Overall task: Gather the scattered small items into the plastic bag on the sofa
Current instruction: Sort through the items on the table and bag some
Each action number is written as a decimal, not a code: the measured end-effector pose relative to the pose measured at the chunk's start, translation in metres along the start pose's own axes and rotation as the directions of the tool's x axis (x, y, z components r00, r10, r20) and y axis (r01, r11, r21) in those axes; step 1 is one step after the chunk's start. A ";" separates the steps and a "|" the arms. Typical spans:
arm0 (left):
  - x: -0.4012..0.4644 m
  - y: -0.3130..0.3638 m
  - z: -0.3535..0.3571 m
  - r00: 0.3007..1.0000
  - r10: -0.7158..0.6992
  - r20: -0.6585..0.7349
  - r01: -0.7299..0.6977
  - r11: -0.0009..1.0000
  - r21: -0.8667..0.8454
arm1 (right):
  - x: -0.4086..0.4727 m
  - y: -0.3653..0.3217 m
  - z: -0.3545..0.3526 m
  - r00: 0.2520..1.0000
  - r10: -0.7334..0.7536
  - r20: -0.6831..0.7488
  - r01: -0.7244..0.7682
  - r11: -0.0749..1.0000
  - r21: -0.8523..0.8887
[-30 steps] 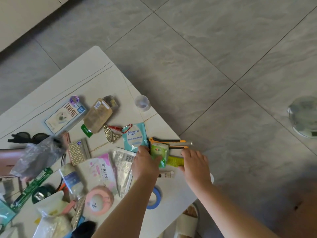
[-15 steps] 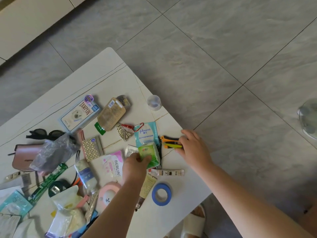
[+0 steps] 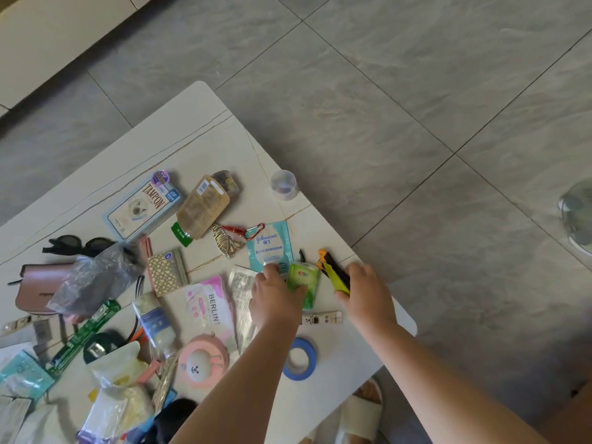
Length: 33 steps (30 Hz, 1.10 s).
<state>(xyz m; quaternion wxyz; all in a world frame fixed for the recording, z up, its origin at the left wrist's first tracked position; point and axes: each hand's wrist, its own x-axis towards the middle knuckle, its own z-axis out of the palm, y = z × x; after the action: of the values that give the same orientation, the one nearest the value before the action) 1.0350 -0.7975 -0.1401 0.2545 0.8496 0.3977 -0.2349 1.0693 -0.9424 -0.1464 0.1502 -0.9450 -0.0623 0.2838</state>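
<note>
**On the white table: both hands holding small items**

Across the pale, gold-veined stone table [image 3: 205, 129] with its rounded corner, I see the clutter spread flat, grey floor tiles [image 3: 416, 91] beyond. Largest is a crumpled grey plastic bag [image 3: 93, 280], translucent and creased, slumped over a pink pouch [image 3: 35, 286]; I cannot tell what it holds. A flat tampon box [image 3: 144, 205] lies beside a tan squeeze pouch [image 3: 201, 209] with a green cap. Nearer me sit a glossy Berlin sachet [image 3: 208, 302] and a ring of blue tape [image 3: 299, 354].

My left hand [image 3: 275, 299] grips a soft green tissue pack [image 3: 302, 278], thumb curled round it, just below the Johnson's wipe sachet [image 3: 270, 248]. My right hand [image 3: 368, 290] is clamped on a yellow-and-black utility knife [image 3: 334, 272]. A small clear plastic cup [image 3: 283, 185] stands near the table's edge.
</note>
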 end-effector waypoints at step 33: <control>-0.012 0.038 -0.047 0.958 0.256 0.126 -0.237 0.960 -0.147 | -0.057 0.015 -0.054 0.961 0.212 0.176 -0.243 0.347 0.906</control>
<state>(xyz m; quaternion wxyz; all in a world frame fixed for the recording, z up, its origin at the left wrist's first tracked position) 1.0674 -0.7962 -0.0873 0.3648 0.8550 0.2835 -0.2355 1.0527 -0.9817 -0.0793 0.6068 -0.6970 0.2349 0.3015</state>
